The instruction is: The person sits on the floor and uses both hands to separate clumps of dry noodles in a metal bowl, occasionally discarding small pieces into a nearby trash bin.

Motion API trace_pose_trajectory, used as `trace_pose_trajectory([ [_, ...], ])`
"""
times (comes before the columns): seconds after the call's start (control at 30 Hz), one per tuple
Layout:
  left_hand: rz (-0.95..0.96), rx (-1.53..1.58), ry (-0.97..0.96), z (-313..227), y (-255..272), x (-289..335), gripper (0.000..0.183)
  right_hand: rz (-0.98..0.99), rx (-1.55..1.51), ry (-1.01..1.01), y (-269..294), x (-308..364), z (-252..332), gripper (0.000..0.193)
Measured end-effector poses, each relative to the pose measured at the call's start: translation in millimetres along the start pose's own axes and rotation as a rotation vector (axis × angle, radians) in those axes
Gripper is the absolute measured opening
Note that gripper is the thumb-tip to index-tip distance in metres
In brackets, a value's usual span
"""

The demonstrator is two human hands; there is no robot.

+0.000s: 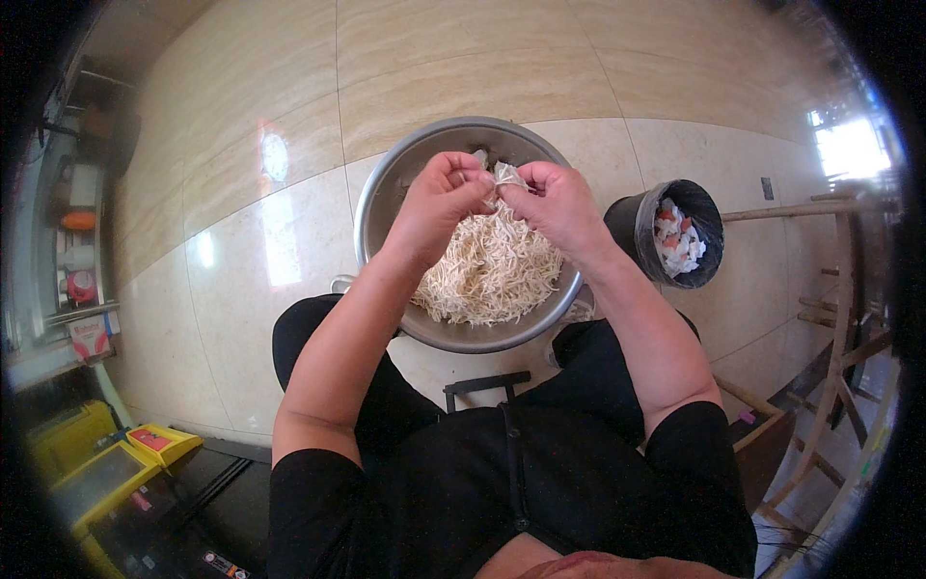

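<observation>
Between our knees, a wide metal basin (473, 338) is sitting open beneath both arms, presumably so that we are reaching its middle without stretching. Inside it, a heap of pale strands (497, 275) is covering much of the bottom. Above the heap, toward the basin's far side, our left hand (439, 203) and our right hand (559, 203) are nearly meeting. Each is pinching narrowly, thumb against fingers, on a thin pale piece (508, 176); the fingers are hiding part of it, and we are not able to tell its material. We are judging that the paired pinch is giving fine control, and that the position over the basin is letting loose bits land inside.

Just beside the basin on the right, a black bin (635, 224) is holding white and reddish scraps (680, 243). It is limiting the right arm's outward clearance. Farther right, a wooden frame (845, 280) is standing, and its pole (772, 209) is extending toward the bin, obstructing passage there.
</observation>
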State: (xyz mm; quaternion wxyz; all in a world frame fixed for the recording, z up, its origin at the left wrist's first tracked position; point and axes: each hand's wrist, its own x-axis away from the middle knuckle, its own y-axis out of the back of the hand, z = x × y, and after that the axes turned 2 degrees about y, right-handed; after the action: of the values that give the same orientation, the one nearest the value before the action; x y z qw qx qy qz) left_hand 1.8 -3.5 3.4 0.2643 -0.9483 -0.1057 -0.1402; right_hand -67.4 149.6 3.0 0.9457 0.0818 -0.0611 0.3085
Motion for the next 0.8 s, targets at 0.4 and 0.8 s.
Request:
trace_pose_trajectory([
  [0.4,0.04,-0.12,-0.043,4,3,-1,0.024,0.054,0.027,-0.027,0,3,6,0.02],
  [0.8,0.004,-0.218,-0.064,3,4,-2,0.018,0.174,-0.08,-0.105,-2,4,14,0.021],
])
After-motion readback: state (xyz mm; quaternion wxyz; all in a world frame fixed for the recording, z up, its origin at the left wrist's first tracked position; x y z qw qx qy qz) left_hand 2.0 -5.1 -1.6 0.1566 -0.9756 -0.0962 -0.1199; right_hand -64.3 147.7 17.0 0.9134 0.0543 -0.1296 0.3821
